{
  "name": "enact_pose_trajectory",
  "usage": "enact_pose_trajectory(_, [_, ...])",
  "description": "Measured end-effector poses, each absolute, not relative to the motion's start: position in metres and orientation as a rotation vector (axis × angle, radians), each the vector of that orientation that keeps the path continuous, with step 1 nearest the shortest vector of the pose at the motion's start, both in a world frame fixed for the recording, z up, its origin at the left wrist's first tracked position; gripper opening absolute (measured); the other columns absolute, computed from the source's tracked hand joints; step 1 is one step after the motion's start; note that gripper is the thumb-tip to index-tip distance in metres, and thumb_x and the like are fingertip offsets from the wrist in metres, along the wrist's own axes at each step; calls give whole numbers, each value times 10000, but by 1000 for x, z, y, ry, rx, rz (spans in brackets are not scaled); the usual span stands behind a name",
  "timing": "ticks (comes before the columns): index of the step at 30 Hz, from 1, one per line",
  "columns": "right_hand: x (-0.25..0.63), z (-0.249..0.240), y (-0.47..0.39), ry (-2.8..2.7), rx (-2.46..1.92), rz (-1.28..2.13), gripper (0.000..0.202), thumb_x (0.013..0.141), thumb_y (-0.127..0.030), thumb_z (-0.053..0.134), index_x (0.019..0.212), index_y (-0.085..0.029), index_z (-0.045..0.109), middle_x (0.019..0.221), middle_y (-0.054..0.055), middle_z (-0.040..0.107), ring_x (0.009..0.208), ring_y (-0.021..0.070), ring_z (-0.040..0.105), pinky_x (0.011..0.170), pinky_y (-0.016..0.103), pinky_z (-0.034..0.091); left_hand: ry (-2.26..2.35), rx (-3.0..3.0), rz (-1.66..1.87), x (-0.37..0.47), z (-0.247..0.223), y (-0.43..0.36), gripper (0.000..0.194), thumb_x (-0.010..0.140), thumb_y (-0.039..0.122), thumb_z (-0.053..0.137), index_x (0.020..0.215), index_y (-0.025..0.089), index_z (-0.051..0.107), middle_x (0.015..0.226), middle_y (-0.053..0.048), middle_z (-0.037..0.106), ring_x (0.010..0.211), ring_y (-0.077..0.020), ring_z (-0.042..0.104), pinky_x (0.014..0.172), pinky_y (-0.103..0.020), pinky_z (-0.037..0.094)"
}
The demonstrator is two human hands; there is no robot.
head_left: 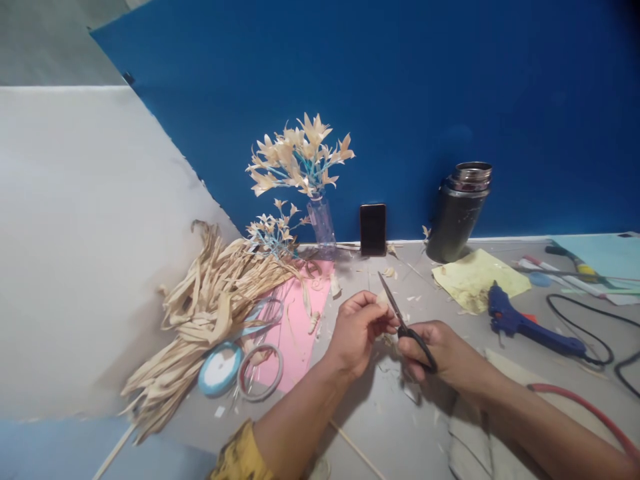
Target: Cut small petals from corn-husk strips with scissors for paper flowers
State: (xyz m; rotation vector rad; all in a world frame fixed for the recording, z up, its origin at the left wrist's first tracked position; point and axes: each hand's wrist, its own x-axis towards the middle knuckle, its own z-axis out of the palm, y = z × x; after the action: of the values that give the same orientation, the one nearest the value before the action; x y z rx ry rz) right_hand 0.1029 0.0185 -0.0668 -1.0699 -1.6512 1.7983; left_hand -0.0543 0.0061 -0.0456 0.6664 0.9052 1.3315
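My right hand (435, 350) is closed around the black handles of a pair of scissors (395, 303), whose blades point up and away. Just left of the blades, my left hand (360, 327) pinches a small pale piece of dried husk (383, 300) between thumb and fingers. The scissors' blades lie close beside that piece; whether they touch it I cannot tell. Small pale scraps are scattered on the table below and around both hands.
Left lie a bundle of dried husks (200, 327), a blue ribbon spool (220, 369), a tape roll (279, 383) and pink paper (295, 320). Behind stand husk flowers (300, 157) in a clear bottle (323, 223), a phone (373, 230) and a flask (457, 213). Right lies a blue glue gun (530, 327).
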Motion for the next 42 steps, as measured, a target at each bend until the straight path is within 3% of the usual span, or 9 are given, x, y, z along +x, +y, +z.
enact_pose_trajectory(5, [105, -55, 24, -1454, -1201, 1513, 334, 692, -473, 771, 797, -189, 629, 633, -25, 590, 554, 134, 509, 518, 245, 396, 1010, 810, 1187, -55, -44, 4, 189, 665, 243, 730, 674, 164, 559, 589, -1, 589, 518, -111, 557, 564, -245, 434])
enact_pose_trajectory(8, [109, -51, 28, -1410, -1202, 1417, 356, 675, -424, 776, 904, -197, 626, 719, -10, 620, 616, 147, 526, 542, 249, 416, 1061, 961, 1131, -55, -44, 2, 157, 676, 233, 725, 659, 161, 587, 569, 10, 550, 505, -90, 511, 531, -220, 391])
enact_pose_trajectory(15, [111, -49, 26, -1446, -1174, 1450, 359, 621, -397, 813, 822, -185, 604, 617, -47, 540, 534, 106, 429, 497, 235, 348, 1001, 944, 1092, -54, -49, 3, 151, 673, 217, 738, 648, 156, 602, 596, 9, 545, 520, -78, 476, 536, -214, 365])
enact_pose_trajectory(20, [107, -44, 22, -1364, -1010, 1562, 325, 698, -389, 791, 799, -198, 548, 625, -15, 627, 585, 142, 556, 580, 257, 427, 722, 724, 1082, -49, -52, 2, 241, 676, 269, 771, 643, 156, 560, 577, 1, 546, 555, -103, 520, 626, -255, 430])
enact_pose_trajectory(25, [106, -46, 23, -1262, -898, 1696, 337, 721, -371, 792, 813, -202, 515, 631, -6, 655, 570, 145, 588, 598, 268, 455, 647, 650, 1113, -46, -53, -1, 327, 721, 445, 749, 801, 159, 612, 683, -24, 593, 654, -157, 595, 688, -305, 472])
enact_pose_trajectory(30, [110, -51, 24, -1299, -904, 1710, 333, 693, -320, 821, 826, -189, 546, 601, -19, 632, 579, 136, 575, 574, 244, 432, 735, 721, 1073, -46, -57, 0, 260, 697, 276, 792, 684, 140, 570, 633, -9, 572, 595, -112, 561, 649, -252, 438])
enact_pose_trajectory(36, [104, -51, 23, -1100, -789, 1771, 311, 713, -307, 812, 795, -182, 539, 636, -2, 645, 577, 129, 568, 566, 240, 451, 502, 581, 1145, -45, -57, 0, 338, 719, 419, 777, 791, 160, 572, 767, -33, 614, 693, -156, 598, 699, -317, 486])
enact_pose_trajectory(39, [99, -58, 23, -977, -771, 1746, 308, 700, -287, 822, 797, -182, 549, 631, -26, 608, 562, 115, 546, 528, 219, 433, 614, 608, 1206, -38, -59, -3, 363, 654, 303, 846, 870, 158, 592, 816, -28, 634, 702, -129, 595, 676, -263, 467])
enact_pose_trajectory(42, [98, -62, 23, -984, -775, 1721, 317, 677, -282, 829, 809, -187, 557, 631, -46, 585, 539, 110, 531, 537, 231, 450, 725, 612, 1247, -32, -61, -5, 293, 664, 233, 833, 777, 147, 576, 774, -16, 632, 633, -94, 559, 625, -233, 439])
